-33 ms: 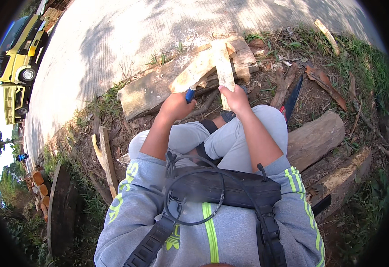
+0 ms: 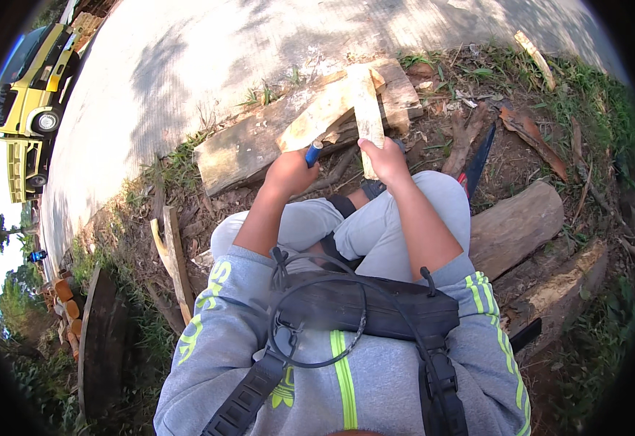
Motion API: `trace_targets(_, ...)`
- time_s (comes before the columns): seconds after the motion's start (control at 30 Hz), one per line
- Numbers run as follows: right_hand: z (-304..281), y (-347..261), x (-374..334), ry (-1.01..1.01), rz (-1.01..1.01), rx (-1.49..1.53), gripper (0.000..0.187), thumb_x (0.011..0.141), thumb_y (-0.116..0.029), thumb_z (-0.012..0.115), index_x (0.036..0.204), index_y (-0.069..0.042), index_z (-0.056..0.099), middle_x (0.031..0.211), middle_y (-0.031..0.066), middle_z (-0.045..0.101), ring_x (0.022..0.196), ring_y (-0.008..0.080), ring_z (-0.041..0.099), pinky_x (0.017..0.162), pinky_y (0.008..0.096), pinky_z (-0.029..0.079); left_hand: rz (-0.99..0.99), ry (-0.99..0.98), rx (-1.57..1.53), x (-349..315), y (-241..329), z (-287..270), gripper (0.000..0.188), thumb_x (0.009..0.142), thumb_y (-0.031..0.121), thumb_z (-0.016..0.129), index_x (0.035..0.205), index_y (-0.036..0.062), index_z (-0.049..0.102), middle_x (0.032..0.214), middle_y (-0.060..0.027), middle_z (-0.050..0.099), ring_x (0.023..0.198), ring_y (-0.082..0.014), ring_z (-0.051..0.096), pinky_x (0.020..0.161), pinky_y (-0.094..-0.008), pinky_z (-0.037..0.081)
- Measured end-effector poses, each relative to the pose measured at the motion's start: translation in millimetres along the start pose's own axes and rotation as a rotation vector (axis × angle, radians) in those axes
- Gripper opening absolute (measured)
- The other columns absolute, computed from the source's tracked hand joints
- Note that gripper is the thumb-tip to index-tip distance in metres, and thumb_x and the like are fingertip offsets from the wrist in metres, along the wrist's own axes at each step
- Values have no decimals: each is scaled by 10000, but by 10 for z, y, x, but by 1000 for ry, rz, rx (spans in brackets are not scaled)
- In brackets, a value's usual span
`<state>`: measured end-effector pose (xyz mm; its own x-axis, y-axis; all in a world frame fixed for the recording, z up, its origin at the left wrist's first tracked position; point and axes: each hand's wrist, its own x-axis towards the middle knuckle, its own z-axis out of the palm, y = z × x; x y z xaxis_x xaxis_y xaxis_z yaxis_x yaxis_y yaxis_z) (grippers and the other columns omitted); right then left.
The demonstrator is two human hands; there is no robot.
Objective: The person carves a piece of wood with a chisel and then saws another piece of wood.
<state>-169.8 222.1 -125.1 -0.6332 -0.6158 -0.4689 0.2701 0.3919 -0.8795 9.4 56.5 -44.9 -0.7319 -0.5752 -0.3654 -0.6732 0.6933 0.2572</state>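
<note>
My left hand (image 2: 290, 173) is closed around a short blue cylinder (image 2: 314, 152) with a pale tip; whether it is a tool's handle I cannot tell. Between the thumb and fingers of my right hand (image 2: 388, 161) is the near part of a pale wooden slat (image 2: 366, 102). The slat's far end rests on a wider light piece of wood (image 2: 316, 122), which lies slantwise over a thick weathered plank (image 2: 234, 156) on the ground. My left hand is at the near end of that wider piece.
Right of my knee lie a dark blue tapering blade-like thing (image 2: 482, 152) with red at its base and a split log (image 2: 517, 218). Forked sticks (image 2: 174, 254) are on the left. Beyond the plank runs a concrete road (image 2: 208, 58) with a yellow truck (image 2: 30, 87).
</note>
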Motion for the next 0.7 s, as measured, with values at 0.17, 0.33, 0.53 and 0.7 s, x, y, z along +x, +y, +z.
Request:
trace_targets(0.17,-21,-91,-80,-14,-1,10,458,1004,-347,761,1243,43,748,1083,105,796,953,173,724,849,350,552,-80,181,70,40,43,370,534,908,239,776,1343,60,524,941,-257,772,890,-441,772,783,-537,610)
trace_targets(0.33,-44,-107,-91,-47,-19,-18,504,990,-367,764,1264,55,735,1151,157,799,1022,220,748,908,366,557,-131,317,30,-26,60,529,739,860,153,797,1503,79,440,911,-224,776,827,-422,776,714,-529,608)
trace_targets(0.53,17,111,43,-36,-107,-83,656,929,-477,766,1210,113,712,1166,292,775,1135,414,749,985,451,566,-129,434,-7,104,-160,445,649,959,194,743,1546,103,480,908,-229,770,844,-437,768,749,-533,606)
trace_targets(0.7,-1,51,54,8,-109,-132,592,942,-457,757,1168,89,740,1090,274,791,1064,400,771,931,455,582,-172,216,-531,104,35,-277,534,1037,358,740,1464,67,607,1042,-199,804,919,-276,817,826,-428,610)
